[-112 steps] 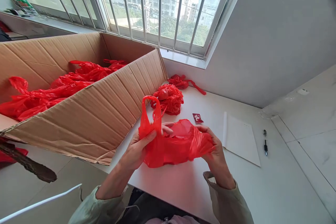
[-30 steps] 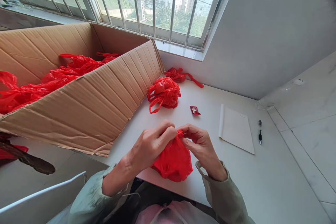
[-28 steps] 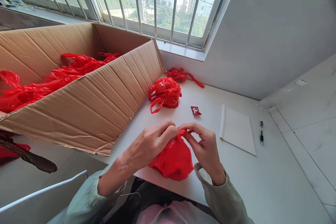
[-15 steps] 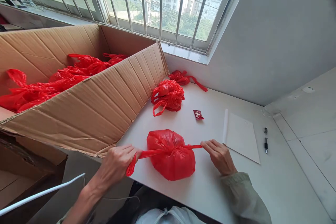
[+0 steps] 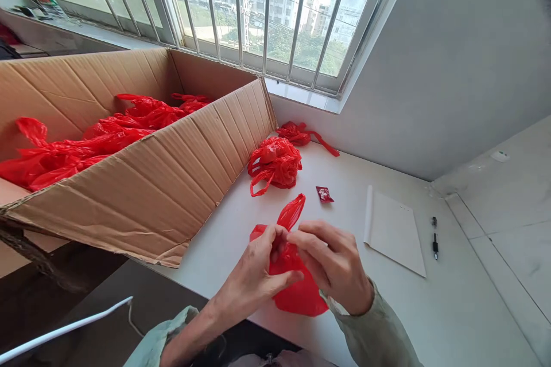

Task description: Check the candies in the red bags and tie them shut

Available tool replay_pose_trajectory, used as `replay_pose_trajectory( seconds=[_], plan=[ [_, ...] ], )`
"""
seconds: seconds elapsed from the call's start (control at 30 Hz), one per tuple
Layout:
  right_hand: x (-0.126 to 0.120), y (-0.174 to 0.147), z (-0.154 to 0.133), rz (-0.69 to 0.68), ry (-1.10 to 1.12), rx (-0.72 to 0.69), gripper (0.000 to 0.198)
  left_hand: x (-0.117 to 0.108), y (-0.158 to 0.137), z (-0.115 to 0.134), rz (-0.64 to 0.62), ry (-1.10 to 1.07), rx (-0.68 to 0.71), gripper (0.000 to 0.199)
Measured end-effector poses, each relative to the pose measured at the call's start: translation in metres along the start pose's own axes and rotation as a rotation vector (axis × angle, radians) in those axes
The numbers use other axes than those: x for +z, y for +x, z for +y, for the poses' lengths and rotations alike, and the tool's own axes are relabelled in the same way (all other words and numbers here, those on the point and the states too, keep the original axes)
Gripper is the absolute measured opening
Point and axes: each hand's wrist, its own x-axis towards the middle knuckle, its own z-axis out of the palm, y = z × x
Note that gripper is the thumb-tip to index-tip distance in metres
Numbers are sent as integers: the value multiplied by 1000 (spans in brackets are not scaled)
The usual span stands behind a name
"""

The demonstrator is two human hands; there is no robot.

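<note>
A filled red plastic bag (image 5: 299, 292) rests on the white table near its front edge, partly covered by my hands. Its handle loop (image 5: 293, 211) sticks up beyond my fingers. My left hand (image 5: 258, 266) is at the gathered top of the bag, fingers curled on the plastic and thumb stretched out to the right. From the other side my right hand (image 5: 333, 261) pinches at the same gathered top, fingertips close to those of the left. The exact hold at the knot is hidden behind the fingers.
A large cardboard box (image 5: 172, 169) holding several red bags (image 5: 124, 126) stands at left. Beyond the hands lie a red plastic bundle (image 5: 278, 161), another red bag (image 5: 297, 133) by the wall and a small dark-red packet (image 5: 324, 194). A white pad (image 5: 396, 232) and pen (image 5: 435, 248) lie right.
My hands have come together over the bag's top, after pulling its two handles apart to either side. A handle loop now stands up behind my fingers.
</note>
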Motion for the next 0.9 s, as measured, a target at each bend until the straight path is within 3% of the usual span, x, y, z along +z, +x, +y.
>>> replay_pose_trajectory(
  seconds=[0.07,0.17,0.27,0.37,0.5,0.63,0.8,0.9],
  plan=[
    [8,8,-7,-29,46,-42,24,5,-4,-3,1,80,11,9],
    [15,12,-6,-104,100,59,26,3,-7,-3,15,167,41,24],
    [15,10,8,-326,179,233,35,-10,-8,1,52,179,44,24],
    [14,9,24,-516,220,200,30,-25,-8,2,43,113,-3,25],
    [13,16,24,-454,101,86,33,-42,-9,-3,-55,-77,-94,29],
    [10,18,0,-366,-21,-10,32,-52,-13,-4,-6,-306,-117,32],
    [17,1,-13,-486,99,-57,30,-49,-23,-12,49,-469,-161,34],
    [17,0,-5,-520,157,35,23,-45,-25,-18,90,-364,-119,30]
  ],
)
